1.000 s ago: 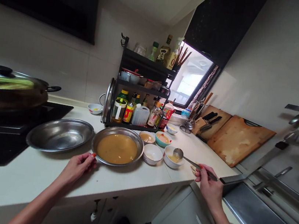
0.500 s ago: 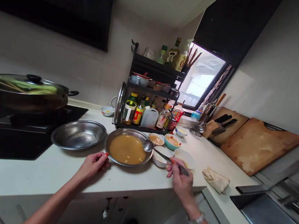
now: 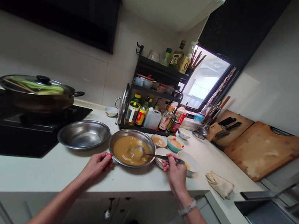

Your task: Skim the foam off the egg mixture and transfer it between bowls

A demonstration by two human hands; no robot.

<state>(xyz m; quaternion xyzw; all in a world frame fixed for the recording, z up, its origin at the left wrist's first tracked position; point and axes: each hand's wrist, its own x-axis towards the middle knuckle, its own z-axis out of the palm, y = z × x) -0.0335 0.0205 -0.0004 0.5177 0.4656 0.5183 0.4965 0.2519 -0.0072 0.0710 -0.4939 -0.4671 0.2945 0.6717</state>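
A steel bowl (image 3: pixel 118 139) of brown-yellow liquid stands near the counter's front edge. My right hand (image 3: pixel 175 171) grips the handle of a metal spoon (image 3: pixel 144 151), whose scoop dips into the liquid. My left hand (image 3: pixel 97 164) rests on the counter with its fingers curled against the bowl's near left rim. An empty steel bowl (image 3: pixel 83 137) sits just left of the full one. Several small bowls stand to the right: a white one (image 3: pixel 191 161) by my right hand, a teal one (image 3: pixel 175 144) and a tan one (image 3: pixel 158 140) behind.
A lidded wok (image 3: pixel 37 92) sits on the black cooktop (image 3: pixel 10 133) at left. A black rack of sauce bottles (image 3: pixel 151 101) stands behind the bowls. A folded cloth (image 3: pixel 220 184), wooden cutting boards (image 3: pixel 265 148), a knife block (image 3: pixel 218 127) and a sink (image 3: pixel 275 222) lie to the right.
My right hand carried the spoon left from the white small bowl to the steel bowl and lowered its scoop into the liquid. The view shifted left. My left hand stayed by the bowl.
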